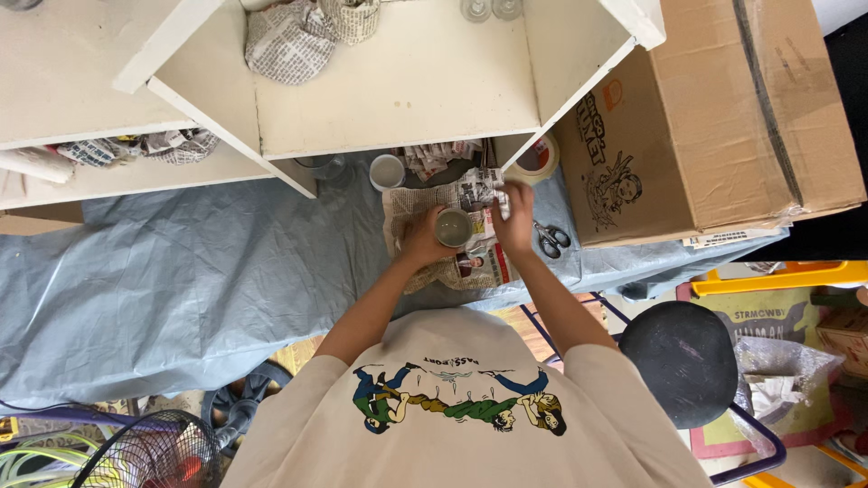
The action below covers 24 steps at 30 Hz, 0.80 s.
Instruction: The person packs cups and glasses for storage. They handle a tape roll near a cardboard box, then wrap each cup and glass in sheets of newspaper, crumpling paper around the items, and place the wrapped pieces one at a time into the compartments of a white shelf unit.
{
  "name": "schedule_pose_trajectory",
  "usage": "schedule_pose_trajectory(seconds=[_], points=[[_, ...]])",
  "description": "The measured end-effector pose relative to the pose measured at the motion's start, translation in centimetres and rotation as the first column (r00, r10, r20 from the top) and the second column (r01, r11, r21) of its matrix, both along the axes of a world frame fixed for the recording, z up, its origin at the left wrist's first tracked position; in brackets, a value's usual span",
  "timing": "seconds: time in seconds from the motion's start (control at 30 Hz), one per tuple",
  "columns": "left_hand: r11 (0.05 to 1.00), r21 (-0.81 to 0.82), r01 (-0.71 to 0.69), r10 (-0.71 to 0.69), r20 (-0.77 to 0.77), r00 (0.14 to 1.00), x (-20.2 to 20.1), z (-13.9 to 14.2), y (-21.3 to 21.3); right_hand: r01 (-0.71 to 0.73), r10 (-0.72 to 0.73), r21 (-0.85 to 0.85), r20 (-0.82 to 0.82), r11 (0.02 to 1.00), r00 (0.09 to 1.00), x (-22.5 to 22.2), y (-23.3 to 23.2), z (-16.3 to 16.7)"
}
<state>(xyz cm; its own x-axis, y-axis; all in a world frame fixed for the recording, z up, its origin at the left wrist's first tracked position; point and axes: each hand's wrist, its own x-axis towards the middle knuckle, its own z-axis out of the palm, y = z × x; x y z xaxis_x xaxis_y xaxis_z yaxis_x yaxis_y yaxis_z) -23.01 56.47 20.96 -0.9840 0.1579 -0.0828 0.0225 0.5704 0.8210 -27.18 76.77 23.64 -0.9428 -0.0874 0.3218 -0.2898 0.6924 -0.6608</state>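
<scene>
1 large brown cardboard box at upper right, resting on the grey-blue sheet just beside the white shelf unit; dark tape strip down its top face, black printed drawing and an orange round mark on the side facing the shelf (lettering not noted). Second, smaller cardboard box at the right edge, low down, mostly cut off. No screens, no signs.
</scene>
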Motion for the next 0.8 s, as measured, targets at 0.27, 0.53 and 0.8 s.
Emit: schedule_pose_trajectory(seconds=[0.27,0.53,0.8], points=[[0.981,0.16,0.108,-0.119,0.059,0.991,0.4,-0.2,-0.8,0.252,-0.19,-0.018,0.607,0.968,0.771,1.7,2.2,-2.5],[0.947,-0.095,0.306,-0.287,0.176,0.942,-0.1,0.7,-1.7,0.085,0.12,-0.252,0.698,0.964,0.706,0.5,1.9,-1.2],[0.963,-0.181,0.198,-0.187,0.072,0.98,0.8,-0.3,-1.4,0.005,0.22,-0.322,0.656,0.947,0.722,1.0,1.4,-0.2]])
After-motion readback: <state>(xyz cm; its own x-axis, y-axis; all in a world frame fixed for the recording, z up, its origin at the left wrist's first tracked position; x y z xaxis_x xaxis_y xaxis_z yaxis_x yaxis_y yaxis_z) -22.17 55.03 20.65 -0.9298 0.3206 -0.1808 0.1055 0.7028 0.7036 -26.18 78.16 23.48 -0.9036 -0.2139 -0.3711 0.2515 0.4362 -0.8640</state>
